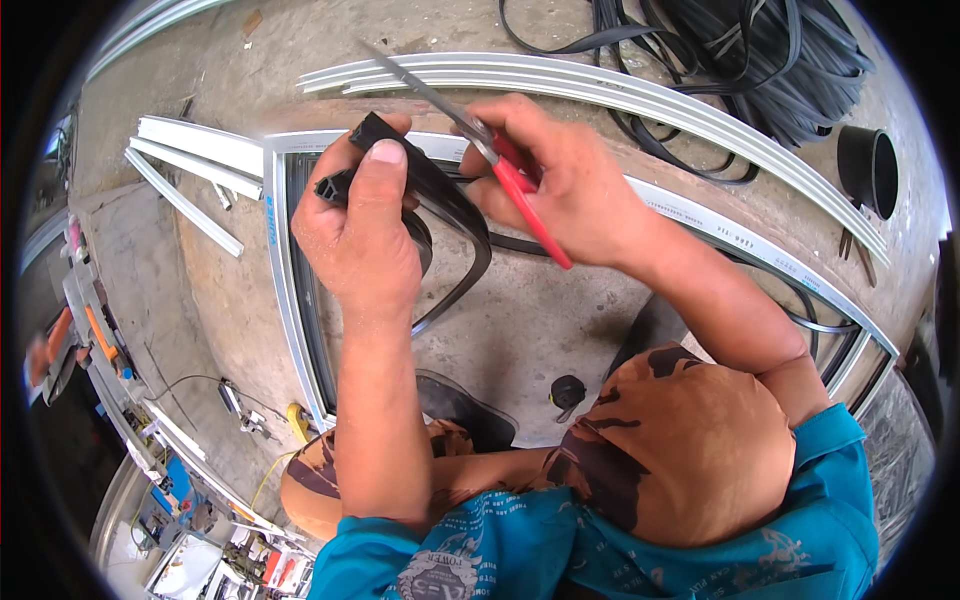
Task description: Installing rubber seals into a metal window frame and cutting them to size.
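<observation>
My left hand (362, 232) grips the end of a black rubber gasket strip (440, 195), thumb pressed on top of its cut end. The strip curves down and back toward the frame. My right hand (560, 180) holds red-handled scissors (500, 165), their metal blades pointing up and left past the strip's end. Both hands hover over a white aluminium window frame (285, 270) lying flat on the concrete floor.
Loose white aluminium profiles (190, 160) lie at the left, longer ones (640, 100) beyond the frame. A pile of black gasket strip (760, 60) and a black cup (865, 170) sit at the upper right. Tools and clutter (150, 440) lie at lower left. My knees fill the bottom.
</observation>
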`<state>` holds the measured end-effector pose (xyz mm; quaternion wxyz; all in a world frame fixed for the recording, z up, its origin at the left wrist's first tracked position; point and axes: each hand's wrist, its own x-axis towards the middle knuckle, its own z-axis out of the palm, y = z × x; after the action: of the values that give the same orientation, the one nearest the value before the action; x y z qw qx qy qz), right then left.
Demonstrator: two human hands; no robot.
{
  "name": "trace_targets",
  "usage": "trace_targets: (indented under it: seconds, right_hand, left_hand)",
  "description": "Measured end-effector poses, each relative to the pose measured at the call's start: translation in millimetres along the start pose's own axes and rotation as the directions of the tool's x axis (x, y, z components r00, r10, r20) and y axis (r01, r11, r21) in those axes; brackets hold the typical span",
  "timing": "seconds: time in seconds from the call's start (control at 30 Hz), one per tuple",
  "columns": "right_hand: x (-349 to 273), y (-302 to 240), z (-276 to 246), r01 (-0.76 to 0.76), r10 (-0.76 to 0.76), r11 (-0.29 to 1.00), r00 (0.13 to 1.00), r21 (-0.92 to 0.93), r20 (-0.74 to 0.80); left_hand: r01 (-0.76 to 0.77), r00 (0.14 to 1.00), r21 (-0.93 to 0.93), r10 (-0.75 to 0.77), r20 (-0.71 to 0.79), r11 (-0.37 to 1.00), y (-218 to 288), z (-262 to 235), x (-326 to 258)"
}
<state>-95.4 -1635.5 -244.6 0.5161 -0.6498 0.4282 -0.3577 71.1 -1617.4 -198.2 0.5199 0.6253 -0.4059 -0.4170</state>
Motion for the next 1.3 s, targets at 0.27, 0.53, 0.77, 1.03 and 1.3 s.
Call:
trace_targets:
  seconds: [0.27,0.53,0.77,1.03,1.3]
  right_hand:
    - [12,-6,-32,0.159,-0.124,0.959,0.98,-0.235,0.155]
    - [16,-6,-41,0.14,-0.095,0.967,0.974,-0.213,0.207]
    - [16,-6,-44,0.112,-0.055,0.969,0.967,-0.221,0.25]
    - [18,-7,-43,0.171,-0.098,0.944,0.962,-0.282,0.255]
    - [17,-14,-43,0.175,-0.09,0.925,0.963,-0.338,0.252]
  left_hand:
    - [-0.078,0.997,0.162,0.078,0.004,0.984,6,2,-2]
    - [-0.095,0.995,0.083,0.095,0.011,0.992,6,5,-2]
    - [-0.027,0.998,0.141,0.02,0.053,0.99,6,3,-4]
    - [-0.024,0.999,0.157,0.017,0.043,0.987,4,1,-3]
    - [-0.075,0.997,0.154,0.072,0.024,0.985,-1,0,-2]
